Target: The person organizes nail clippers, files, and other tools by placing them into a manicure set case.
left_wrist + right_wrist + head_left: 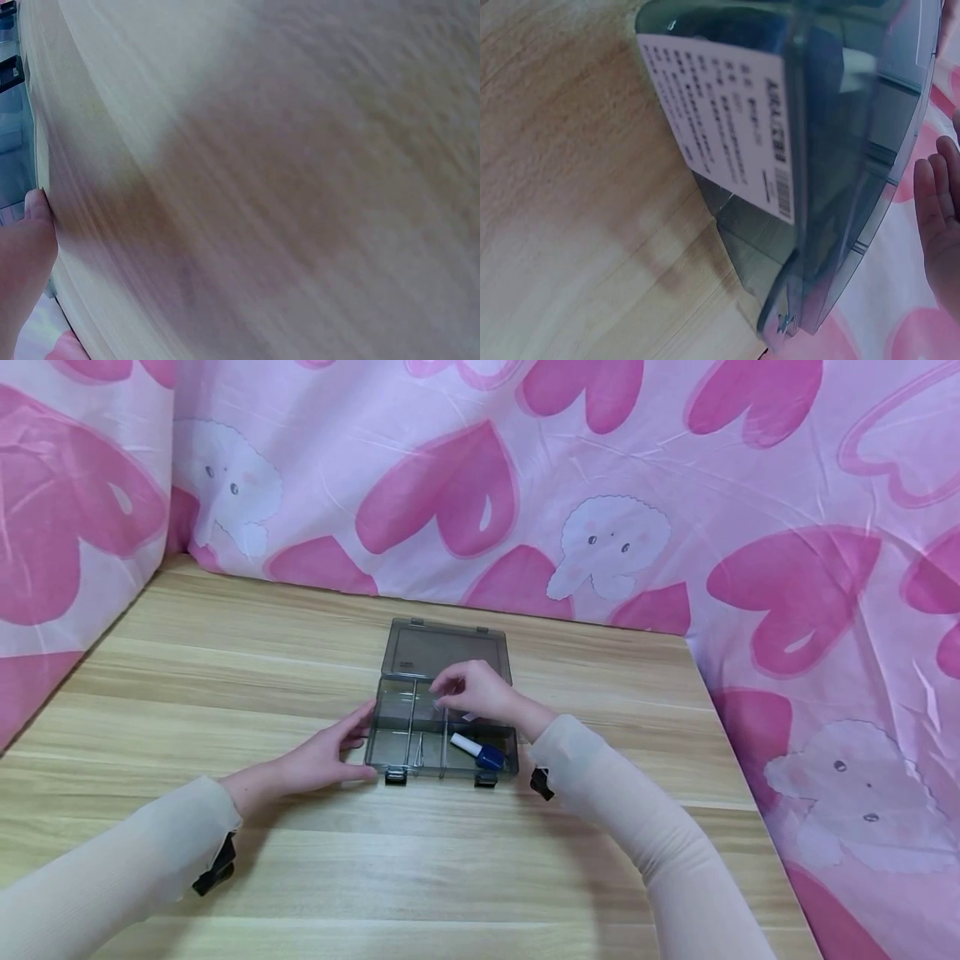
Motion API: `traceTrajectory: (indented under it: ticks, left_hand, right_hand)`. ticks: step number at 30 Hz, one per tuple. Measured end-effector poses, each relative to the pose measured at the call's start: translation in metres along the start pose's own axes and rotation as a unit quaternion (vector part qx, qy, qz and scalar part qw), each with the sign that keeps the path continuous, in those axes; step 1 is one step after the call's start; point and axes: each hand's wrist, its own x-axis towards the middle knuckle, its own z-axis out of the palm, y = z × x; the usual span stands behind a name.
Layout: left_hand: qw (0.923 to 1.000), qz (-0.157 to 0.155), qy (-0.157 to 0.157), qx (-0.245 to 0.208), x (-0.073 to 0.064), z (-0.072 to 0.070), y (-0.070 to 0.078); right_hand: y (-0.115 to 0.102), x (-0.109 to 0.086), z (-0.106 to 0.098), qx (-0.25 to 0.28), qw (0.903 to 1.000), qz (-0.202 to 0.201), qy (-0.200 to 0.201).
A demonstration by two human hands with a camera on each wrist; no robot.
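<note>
On the table lies a smoky see-through plastic compartment box [390, 745], its lid [450, 647] folded back flat behind it. My left hand [326, 758] rests against the box's left side, with the thumb by the front corner. In the left wrist view its thumb touches the box edge. My right hand [480, 689] hovers over the back compartments with bent fingers; whether its fingertips pinch something small is unclear. A nail polish bottle [487, 756], dark blue with a white cap, lies in the front right compartment. Thin metallic pieces [419, 750] lie in the front middle one.
Two black latches [396, 776] hang on the box's front edge. A white printed label [727, 120] is stuck on its side. The wood-grain table [225, 693] is bordered by pink heart-patterned cloth [315, 468] at the back and both sides.
</note>
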Motion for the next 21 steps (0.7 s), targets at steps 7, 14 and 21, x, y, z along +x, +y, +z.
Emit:
traceTrajectory:
  ticks: [7, 14, 21]
  left_hand:
    - [0.9998, -0.009, -0.011, -0.01, 0.003, -0.001, 0.001]
    - [0.9993, -0.014, 0.004, 0.035, 0.002, -0.018, 0.012]
    - [0.9715, -0.015, 0.121, 0.203, 0.008, -0.036, 0.019]
  right_hand:
    - [0.004, -0.006, -0.004, -0.002, 0.9998, -0.002, 0.018]
    - [0.01, -0.02, -0.01, -0.02, 0.997, 0.002, 0.074]
    - [0.017, -0.038, -0.015, -0.062, 0.9906, 0.021, 0.12]
